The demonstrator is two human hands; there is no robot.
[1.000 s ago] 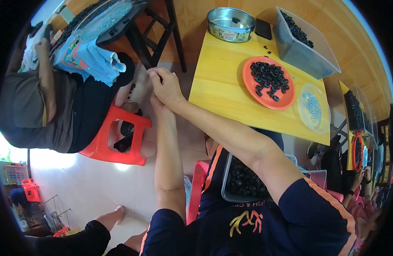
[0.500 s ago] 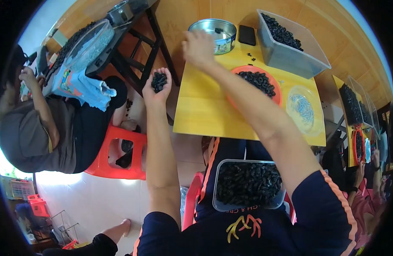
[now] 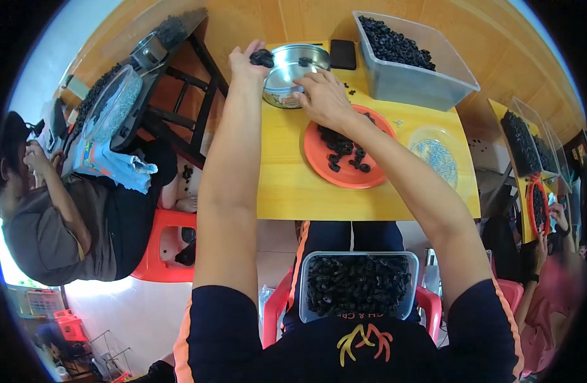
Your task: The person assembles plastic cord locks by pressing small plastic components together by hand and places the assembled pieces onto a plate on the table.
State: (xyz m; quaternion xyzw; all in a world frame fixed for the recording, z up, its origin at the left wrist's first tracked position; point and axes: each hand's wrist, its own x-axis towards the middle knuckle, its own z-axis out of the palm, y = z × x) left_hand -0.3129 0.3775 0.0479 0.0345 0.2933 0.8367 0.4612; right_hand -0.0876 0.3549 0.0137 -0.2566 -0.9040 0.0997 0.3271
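Note:
My left hand (image 3: 247,62) is at the left rim of a round metal tin (image 3: 282,97), palm tipped towards it, with small black ring-like parts (image 3: 261,59) held in the palm. A small black clump (image 3: 304,62) lies inside the tin. My right hand (image 3: 326,97) is by the tin's right front side, fingers apart and loosely bent, with nothing visible in them. Below its wrist sits an orange-red plate (image 3: 319,167) bearing black parts (image 3: 340,147), partly covered by my forearm. On my lap rests a clear box (image 3: 359,255) filled with black parts (image 3: 360,284).
A large translucent bin (image 3: 408,83) of black parts stands at the back right beside a black phone (image 3: 342,55). A clear dish (image 3: 427,134) of small shiny pieces lies on the yellow table (image 3: 287,201). A person (image 3: 57,223) sits to the left; another works at right.
My left hand has come up to the tin's left rim and tipped over. The right hand has moved from the tin's left side to its right front. My view has shifted.

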